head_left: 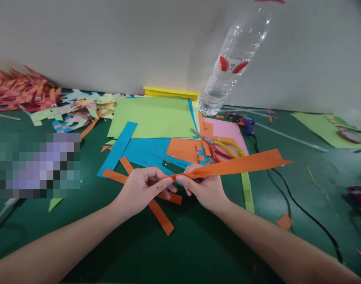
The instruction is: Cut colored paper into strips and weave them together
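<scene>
Both hands meet above the table, pinching one orange paper strip (242,163). My left hand (147,185) has thumb and fingers closed on its narrow end. Right beside it, my right hand (202,187) grips the strip where it looks creased or twisted; the long part runs out to the right and ends in a notched tip. Beneath my left hand, more orange strips (162,219) lie crossed on the table. Just beyond the hands are blue paper (144,152) and scissors (218,146) with red and yellow handles.
Light green sheets (153,116) lie at the back under a tilted clear bottle (227,67). A blue glue gun (247,124) trails a black cord (289,193) down the right side. Woven paper pieces (29,92) pile up at the left, behind a blurred purple object (41,165).
</scene>
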`<state>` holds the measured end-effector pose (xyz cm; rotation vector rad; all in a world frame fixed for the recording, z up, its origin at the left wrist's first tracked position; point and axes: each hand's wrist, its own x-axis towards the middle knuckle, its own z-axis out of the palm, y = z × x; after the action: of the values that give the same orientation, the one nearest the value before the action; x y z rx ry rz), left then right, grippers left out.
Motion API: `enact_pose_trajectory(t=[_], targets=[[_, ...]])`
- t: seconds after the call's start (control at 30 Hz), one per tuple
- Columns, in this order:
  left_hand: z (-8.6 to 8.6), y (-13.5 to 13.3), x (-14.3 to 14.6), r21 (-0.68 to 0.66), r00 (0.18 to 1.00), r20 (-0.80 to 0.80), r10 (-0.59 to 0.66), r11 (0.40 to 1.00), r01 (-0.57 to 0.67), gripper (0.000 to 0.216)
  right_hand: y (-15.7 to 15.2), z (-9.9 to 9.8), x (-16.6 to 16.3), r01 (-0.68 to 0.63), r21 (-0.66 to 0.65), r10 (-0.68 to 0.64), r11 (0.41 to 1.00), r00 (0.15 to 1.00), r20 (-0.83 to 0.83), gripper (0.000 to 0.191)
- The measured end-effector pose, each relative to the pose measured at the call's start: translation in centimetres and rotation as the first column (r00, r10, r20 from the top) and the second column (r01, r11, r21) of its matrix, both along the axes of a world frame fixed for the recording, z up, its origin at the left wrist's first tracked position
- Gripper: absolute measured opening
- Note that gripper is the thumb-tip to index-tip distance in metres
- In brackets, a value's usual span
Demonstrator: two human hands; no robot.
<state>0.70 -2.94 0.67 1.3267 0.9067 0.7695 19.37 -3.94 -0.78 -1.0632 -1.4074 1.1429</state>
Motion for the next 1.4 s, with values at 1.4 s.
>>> enact_pose_trajectory(t=[1.4], targets=[[-0.2,0.48,-0.45,0.266,0.971,-0.239,0.003,0.962,0.062,0.016,0.47,0.14,0.37,-0.144,-0.051,0.144,0.988,0.99,-0.004,0.021]])
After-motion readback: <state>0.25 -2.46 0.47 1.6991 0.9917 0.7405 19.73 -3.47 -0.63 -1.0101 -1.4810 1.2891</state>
